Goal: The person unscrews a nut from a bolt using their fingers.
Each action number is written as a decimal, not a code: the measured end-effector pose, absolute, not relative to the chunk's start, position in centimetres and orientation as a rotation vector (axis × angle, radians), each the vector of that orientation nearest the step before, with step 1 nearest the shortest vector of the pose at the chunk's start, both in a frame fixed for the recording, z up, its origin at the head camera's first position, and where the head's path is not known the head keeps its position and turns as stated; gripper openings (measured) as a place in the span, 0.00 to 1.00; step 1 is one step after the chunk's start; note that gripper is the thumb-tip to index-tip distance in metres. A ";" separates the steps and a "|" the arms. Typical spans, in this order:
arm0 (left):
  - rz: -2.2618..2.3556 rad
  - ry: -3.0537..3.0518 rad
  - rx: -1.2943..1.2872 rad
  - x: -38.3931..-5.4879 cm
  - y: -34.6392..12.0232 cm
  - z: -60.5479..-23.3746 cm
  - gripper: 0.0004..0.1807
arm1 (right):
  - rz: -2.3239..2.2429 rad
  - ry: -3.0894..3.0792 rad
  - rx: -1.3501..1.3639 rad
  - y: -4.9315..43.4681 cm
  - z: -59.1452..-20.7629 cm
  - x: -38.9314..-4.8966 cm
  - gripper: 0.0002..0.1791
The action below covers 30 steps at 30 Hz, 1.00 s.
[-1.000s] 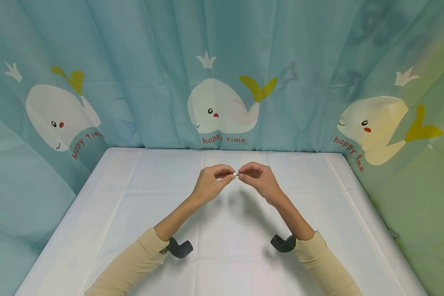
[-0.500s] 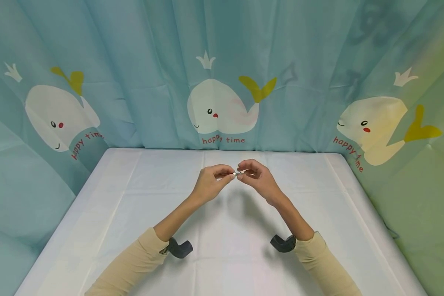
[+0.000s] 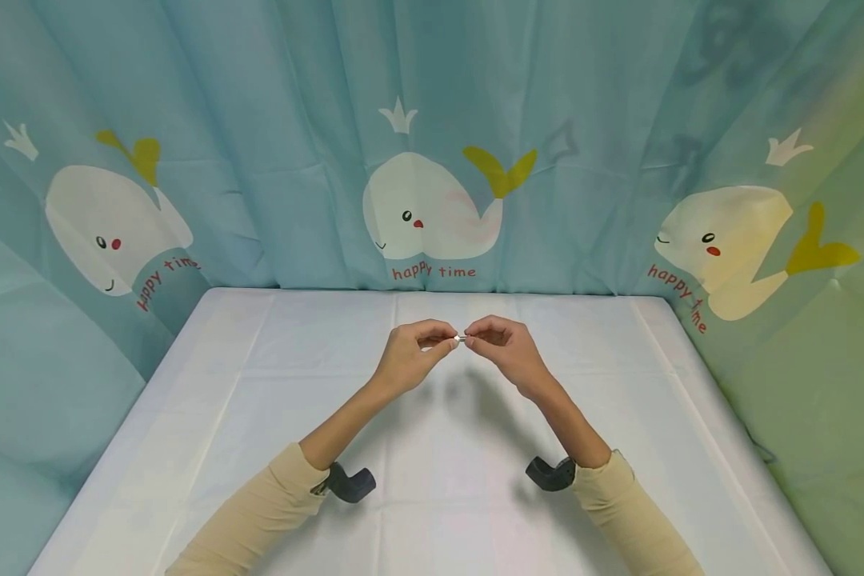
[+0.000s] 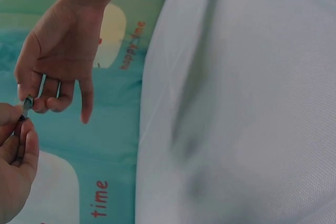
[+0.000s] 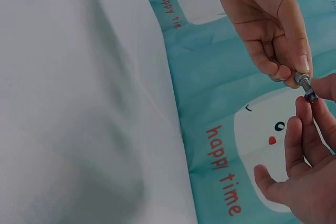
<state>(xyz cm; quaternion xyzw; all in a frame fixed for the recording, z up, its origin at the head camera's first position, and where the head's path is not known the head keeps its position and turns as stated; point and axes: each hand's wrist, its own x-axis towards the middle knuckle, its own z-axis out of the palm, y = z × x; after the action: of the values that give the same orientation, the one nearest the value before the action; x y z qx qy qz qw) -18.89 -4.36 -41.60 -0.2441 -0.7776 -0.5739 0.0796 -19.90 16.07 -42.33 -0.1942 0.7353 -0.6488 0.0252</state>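
A small silvery bolt with visible thread bridges my two hands in mid-air. My left hand pinches the bolt's head end between thumb and fingers. At the other end a darker nut sits on the thread, and my right hand pinches it between thumb and fingertips. Seen from the left wrist, the bolt runs between both sets of fingertips, partly covered by them. The right hand's outer fingers stand away from the metal.
Beneath the hands lies a table with a white cloth, marked by their shadows. Blue-green curtains printed with whales surround its back and sides. Dark wrist mounts stick out inward from both sleeves.
Half a second ago the right fingers were lifted and spread from the bolt's end; now they have closed on it again. The left hand keeps its place and its pinch.
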 end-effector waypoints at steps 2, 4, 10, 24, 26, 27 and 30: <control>-1.719 -2.327 -0.736 -18.9 -4.4 -41.6 0.04 | -2.012 2.269 -0.610 16.1 -42.2 -19.8 0.09; -1.712 -2.329 -0.742 -18.9 -4.4 -41.5 0.04 | -2.016 2.259 -0.628 16.1 -42.1 -19.8 0.08; -1.709 -2.336 -0.746 -18.8 -4.3 -41.3 0.04 | -2.028 2.224 -0.664 16.1 -42.1 -19.7 0.07; -1.755 -2.334 -0.740 -19.0 -4.5 -41.9 0.05 | -1.958 2.264 -0.549 16.4 -42.3 -20.0 0.15; -1.752 -2.332 -0.744 -19.0 -4.5 -41.8 0.05 | -1.965 2.254 -0.548 16.4 -42.3 -20.0 0.14; -1.746 -2.332 -0.745 -18.9 -4.5 -41.8 0.05 | -1.969 2.250 -0.549 16.4 -42.3 -20.0 0.13; -1.740 -2.336 -0.742 -18.9 -4.4 -41.8 0.05 | -1.970 2.260 -0.570 16.3 -42.3 -20.0 0.11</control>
<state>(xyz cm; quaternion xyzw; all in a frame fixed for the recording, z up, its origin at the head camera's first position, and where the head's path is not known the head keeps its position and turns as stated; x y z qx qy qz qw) -18.91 -4.44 -41.79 -0.2462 -0.7754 -0.5776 0.0679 -19.98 16.34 -42.25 -0.1867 0.7397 -0.6449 0.0450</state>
